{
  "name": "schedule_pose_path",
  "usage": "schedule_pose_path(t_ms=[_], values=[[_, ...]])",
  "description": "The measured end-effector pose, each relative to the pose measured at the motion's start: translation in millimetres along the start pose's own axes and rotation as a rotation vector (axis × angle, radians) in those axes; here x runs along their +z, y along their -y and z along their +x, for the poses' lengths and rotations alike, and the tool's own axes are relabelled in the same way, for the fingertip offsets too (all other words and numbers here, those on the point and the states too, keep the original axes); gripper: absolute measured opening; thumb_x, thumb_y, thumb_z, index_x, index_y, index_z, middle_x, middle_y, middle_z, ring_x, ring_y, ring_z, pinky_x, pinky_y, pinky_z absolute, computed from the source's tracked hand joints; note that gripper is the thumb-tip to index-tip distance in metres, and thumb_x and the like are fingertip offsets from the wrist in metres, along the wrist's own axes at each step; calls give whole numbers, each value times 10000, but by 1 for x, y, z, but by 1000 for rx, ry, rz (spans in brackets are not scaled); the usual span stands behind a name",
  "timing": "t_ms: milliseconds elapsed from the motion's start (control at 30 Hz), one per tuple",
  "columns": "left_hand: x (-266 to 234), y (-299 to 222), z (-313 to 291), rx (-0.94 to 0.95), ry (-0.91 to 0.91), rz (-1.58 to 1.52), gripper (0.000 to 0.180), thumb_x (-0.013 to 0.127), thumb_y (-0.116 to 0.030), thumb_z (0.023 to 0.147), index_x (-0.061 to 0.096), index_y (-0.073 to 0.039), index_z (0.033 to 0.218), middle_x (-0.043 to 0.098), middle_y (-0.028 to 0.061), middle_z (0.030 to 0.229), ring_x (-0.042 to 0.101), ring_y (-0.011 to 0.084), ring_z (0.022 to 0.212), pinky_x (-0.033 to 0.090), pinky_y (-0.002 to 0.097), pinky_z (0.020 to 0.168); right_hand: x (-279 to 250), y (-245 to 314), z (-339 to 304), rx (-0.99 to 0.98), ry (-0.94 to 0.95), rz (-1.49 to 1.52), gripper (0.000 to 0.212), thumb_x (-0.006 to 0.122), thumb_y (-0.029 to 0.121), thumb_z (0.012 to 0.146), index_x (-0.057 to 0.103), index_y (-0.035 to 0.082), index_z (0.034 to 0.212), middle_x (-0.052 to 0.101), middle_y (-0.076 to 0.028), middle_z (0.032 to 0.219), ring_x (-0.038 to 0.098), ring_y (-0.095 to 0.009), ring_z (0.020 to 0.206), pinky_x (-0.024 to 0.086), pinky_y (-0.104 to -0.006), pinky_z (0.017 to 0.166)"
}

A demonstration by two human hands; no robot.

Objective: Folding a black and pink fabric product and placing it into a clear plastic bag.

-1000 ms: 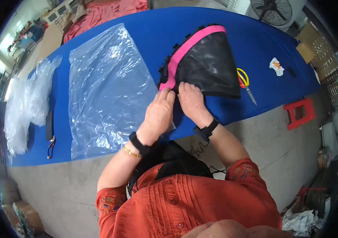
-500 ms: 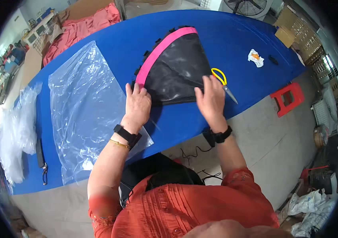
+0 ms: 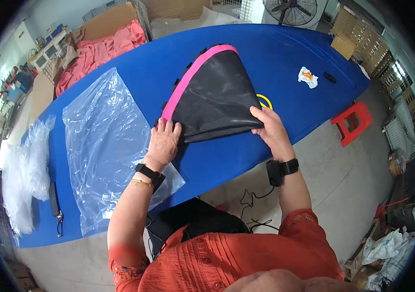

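A folded black sheet (image 3: 212,95), shaped like a fan, has a bright pink band along its curved edge, with small black tabs outside it. My right hand (image 3: 274,131) grips its right corner, thumb on top and fingers beneath. At the lower left corner, where the pink band ends, my left hand (image 3: 163,143) is closed on the edge with its fingers over the top; its thumb is hidden. Just beyond my right hand lie scissors with yellow handles (image 3: 265,101), their blades hidden from view.
A clear plastic bag (image 3: 107,146) lies flat on the blue table (image 3: 227,163), left of the sheet. Farther left are bunched clear plastic (image 3: 27,170) and a black strap (image 3: 54,199). Crumpled white paper (image 3: 307,77) sits at the right, above a red stool (image 3: 351,121).
My right hand has gone from resting above the sheet, fingers spread, to gripping its right corner. That corner now covers part of the scissors. The whole view has shifted slightly.
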State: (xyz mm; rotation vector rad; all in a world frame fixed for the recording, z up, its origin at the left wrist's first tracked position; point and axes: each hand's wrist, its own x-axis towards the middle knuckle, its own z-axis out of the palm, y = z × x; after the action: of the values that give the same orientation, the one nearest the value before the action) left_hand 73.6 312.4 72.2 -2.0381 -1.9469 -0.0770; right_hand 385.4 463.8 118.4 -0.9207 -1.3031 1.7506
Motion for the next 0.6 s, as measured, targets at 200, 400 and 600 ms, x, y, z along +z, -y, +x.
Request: schedule_pose_path(t_ms=[200,400,600], values=[[-13,8,-4,-46,-164,-36,531,698,-144,821,533,-43,1315,584,165,1311,535,365,1303,509,484,943,25,39,-6,-26,18,251,144,743,210,940,672,105,1008,711,-31,942,658,-135,789,528,-297,635],[-19,13,-7,-65,-250,-97,523,736,-134,794,542,-43,1271,626,126,1254,571,313,1253,475,484,1007,43,69,-16,-82,45,302,153,736,220,953,684,92,1019,719,-42,955,673,-157,820,546,-310,659],[-37,14,-3,-338,-463,-603,109,639,-99,965,577,-24,1015,623,192,801,667,361,791,517,425,682,35,74,-21,-171,164,493,420,565,416,1065,614,31,1225,710,-109,1014,698,-220,909,574,-354,789]])
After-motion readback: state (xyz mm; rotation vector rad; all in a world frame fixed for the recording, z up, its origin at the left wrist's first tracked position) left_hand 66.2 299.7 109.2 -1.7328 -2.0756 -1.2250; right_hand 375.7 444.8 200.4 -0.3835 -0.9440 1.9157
